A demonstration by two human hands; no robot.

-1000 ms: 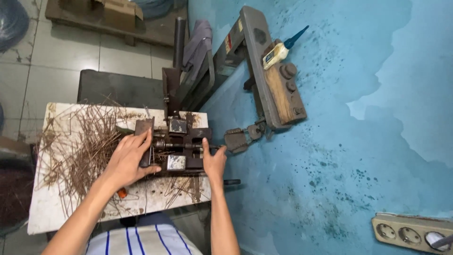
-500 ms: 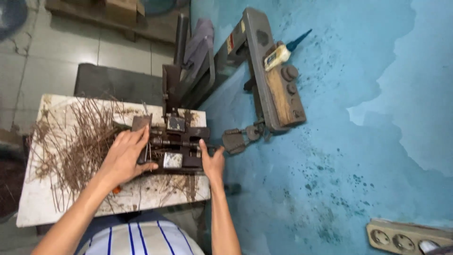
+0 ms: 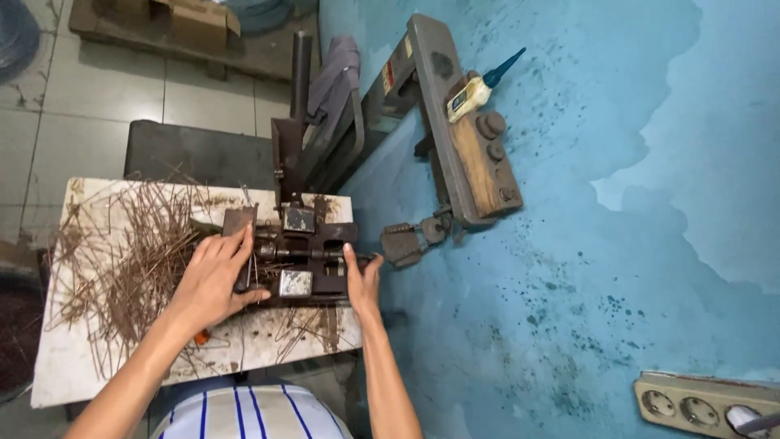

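Head view: left hand point(image 3: 213, 280) laid on jig point(image 3: 296, 258) at its left end, fingers curled round a part (exact hold cannot be told). Right hand point(image 3: 362, 281) gripping jig's right end. Jig on bench point(image 3: 73, 366), beside rusty wires point(image 3: 122, 260).

Two hands are at work, the left hand point(image 3: 213, 279) and the right hand point(image 3: 361, 280), on one rusty bench machine point(image 3: 296, 256). One tabletop point(image 3: 73, 366) carries a heap of thin brown wires point(image 3: 122, 260), too many and too tangled to count. One glue bottle point(image 3: 475, 88); one socket strip point(image 3: 703, 404), seemingly with three outlets.
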